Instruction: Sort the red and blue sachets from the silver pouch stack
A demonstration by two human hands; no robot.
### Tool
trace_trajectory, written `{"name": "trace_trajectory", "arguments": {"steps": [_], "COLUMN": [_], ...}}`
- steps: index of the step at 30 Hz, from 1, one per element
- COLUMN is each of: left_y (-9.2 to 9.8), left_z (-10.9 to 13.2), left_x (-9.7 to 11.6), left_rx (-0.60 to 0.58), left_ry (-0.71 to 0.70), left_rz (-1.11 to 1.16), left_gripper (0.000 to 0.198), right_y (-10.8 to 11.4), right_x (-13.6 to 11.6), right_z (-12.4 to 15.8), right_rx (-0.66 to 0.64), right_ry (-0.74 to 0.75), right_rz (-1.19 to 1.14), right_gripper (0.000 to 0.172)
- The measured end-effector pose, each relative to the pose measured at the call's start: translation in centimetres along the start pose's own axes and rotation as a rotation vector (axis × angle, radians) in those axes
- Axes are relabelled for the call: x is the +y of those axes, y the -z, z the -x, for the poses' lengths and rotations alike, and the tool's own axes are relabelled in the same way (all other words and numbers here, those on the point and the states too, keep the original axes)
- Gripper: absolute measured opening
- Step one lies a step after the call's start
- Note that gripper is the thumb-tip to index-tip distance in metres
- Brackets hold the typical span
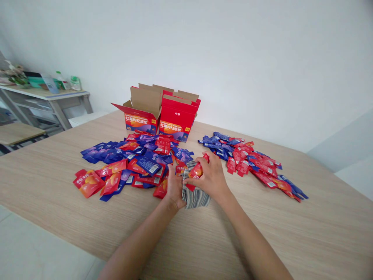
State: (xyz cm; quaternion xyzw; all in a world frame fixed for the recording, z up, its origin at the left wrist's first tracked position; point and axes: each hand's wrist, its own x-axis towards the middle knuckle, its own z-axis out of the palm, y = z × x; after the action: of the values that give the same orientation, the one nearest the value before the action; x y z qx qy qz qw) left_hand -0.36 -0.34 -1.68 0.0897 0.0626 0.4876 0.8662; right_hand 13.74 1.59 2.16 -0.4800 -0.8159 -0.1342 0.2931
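Observation:
Between my hands lies a grey-and-white striped cloth (pixel 197 199), bunched up on the table. My left hand (pixel 175 187) grips the cloth at its left edge; part of its fingers is hidden behind the fabric. A red sachet (pixel 196 172) is pinched between the thumb and fingers of my right hand (pixel 214 177), just over the cloth. Close to my left hand, on its far side, is a heap of red and purple-blue sachets (pixel 145 179), some of them overlapping. The right hand partly covers the sachet it holds.
Two open red cardboard boxes, a left box (pixel 140 123) and a right box (pixel 177 112), stand behind the heap. A second pile of sachets (pixel 247 158) spreads along the right of the wooden table (pixel 305 233). A side desk (pixel 43 92) with bottles stands far left.

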Motion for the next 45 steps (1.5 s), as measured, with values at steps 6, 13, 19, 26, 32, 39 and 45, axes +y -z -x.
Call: {"name": "trace_trajectory", "arguments": {"steps": [6,13,19,26,32,39,45], "left_y": [-0.1,-0.3,-0.3,-0.4,-0.4,0.1,-0.3], "left_z": [-0.3,0.1,0.0,0.1,-0.1,-0.1,-0.1], "left_x": [-0.2,0.3,0.1,1.9,2.3,2.2,2.5], "left_rx": [-0.06,-0.067,-0.049,0.072,0.086,0.032,0.086], "left_ry": [0.015,0.112,0.064,-0.081,-0.124,-0.061,-0.13], "left_rz": [0.016,0.062,0.075,0.114,0.064,0.074,0.058], "left_gripper": [0.091,0.098,0.095,0.096,0.091,0.088,0.084], "right_y": [-0.3,0.5,-0.3,2.7,5.7,4.6,4.6], "right_x": [2.5,4.1,3.0,-1.8,-2.9,-2.6,-3.2], "right_z": [0.0,-0.3,0.4,0.8,0.3,0.5,0.9], "right_rx": [0.18,0.295,0.464,0.045,-0.177,-0.401,-0.487], "right_ry": [0.104,-0.062,-0.072,0.319,0.197,0.355,0.295], "right_rz": [0.078,0.192,0.284,0.044,-0.192,-0.21,-0.258], "right_gripper": [0.072,0.064,0.047,0.033,0.042,0.056,0.075]}}
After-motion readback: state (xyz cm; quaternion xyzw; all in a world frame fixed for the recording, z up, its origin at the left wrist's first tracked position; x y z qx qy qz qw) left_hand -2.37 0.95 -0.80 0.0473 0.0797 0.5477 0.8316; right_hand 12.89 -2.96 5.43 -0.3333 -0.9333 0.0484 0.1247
